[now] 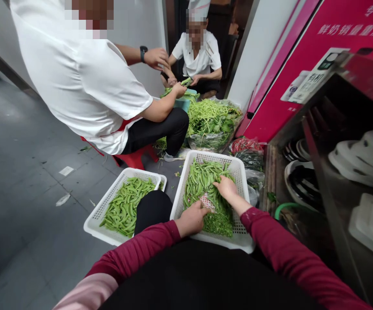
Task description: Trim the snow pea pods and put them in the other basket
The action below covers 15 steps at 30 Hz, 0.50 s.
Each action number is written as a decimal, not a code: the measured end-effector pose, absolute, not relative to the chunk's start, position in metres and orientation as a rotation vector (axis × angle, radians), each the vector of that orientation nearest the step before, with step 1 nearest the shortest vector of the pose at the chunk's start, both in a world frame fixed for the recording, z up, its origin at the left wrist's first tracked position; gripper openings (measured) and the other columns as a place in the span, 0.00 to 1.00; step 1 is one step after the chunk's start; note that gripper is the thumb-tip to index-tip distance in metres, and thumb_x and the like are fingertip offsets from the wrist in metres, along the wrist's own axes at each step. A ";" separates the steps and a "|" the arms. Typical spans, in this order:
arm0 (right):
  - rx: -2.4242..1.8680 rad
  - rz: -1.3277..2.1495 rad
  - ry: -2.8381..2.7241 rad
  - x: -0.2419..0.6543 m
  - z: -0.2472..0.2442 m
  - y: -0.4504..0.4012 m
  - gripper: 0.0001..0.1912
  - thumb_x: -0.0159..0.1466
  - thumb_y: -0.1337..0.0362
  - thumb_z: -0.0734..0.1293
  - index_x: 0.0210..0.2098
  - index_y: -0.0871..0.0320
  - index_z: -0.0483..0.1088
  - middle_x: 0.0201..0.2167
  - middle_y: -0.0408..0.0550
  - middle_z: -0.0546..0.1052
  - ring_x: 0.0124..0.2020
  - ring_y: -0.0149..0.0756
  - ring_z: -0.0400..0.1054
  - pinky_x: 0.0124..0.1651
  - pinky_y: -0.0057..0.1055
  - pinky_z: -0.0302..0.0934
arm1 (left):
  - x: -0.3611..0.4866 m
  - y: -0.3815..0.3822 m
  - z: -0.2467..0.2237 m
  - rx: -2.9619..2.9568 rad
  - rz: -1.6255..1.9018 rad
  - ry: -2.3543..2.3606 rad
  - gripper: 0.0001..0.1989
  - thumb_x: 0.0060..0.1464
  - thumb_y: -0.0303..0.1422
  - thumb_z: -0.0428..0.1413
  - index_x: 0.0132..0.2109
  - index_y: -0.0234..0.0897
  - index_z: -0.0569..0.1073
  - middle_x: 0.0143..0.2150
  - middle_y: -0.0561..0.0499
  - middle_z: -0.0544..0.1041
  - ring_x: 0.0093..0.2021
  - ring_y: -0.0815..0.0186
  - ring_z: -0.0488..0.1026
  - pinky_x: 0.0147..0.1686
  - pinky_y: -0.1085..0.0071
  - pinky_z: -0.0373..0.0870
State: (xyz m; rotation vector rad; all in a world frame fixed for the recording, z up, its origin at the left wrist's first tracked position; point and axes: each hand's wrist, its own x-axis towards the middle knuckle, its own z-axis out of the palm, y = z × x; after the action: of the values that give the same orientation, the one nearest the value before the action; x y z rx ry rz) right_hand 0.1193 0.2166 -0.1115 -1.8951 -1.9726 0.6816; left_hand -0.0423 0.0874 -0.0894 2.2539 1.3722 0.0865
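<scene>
In front of me a white plastic basket [243, 172] holds green pea pods [202, 176], with a heap of small green trimmings [217, 224] at its near end. Between pods and trimmings shows a patch of red-and-white patterned material [207, 201]. My right hand [227, 189] is over the basket's right side, thumb and fingers closed on a pea pod at the pile. Lower and to the left, my left hand [191, 218] is above the near left part, its fingers drawn together by the patterned patch; whatever they hold is too small to make out.
Another white basket [91, 224] of pea pods stands left, partly behind my knee [154, 209]. A co-worker in white [109, 82] sits on a red stool [134, 158]; another person [202, 56] crouches beyond. Leafy greens [212, 118] fill a bag. Metal shelving [331, 224] with dishes stands right.
</scene>
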 end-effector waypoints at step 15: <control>-1.664 1.538 -1.374 0.126 -0.091 0.169 0.12 0.53 0.58 0.64 0.24 0.62 0.64 0.19 0.45 0.69 0.14 0.25 0.57 0.15 0.23 0.52 | -0.035 0.108 -0.060 2.201 0.195 1.603 0.15 0.58 0.37 0.38 0.41 0.35 0.66 0.35 0.47 0.73 0.36 0.64 0.72 0.35 0.71 0.66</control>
State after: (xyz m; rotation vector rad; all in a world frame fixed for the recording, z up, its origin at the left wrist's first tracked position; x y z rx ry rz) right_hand 0.1257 0.1694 -0.0906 -1.6643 -1.3744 1.5381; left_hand -0.0352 0.1082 -0.0597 2.2008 1.6029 0.1950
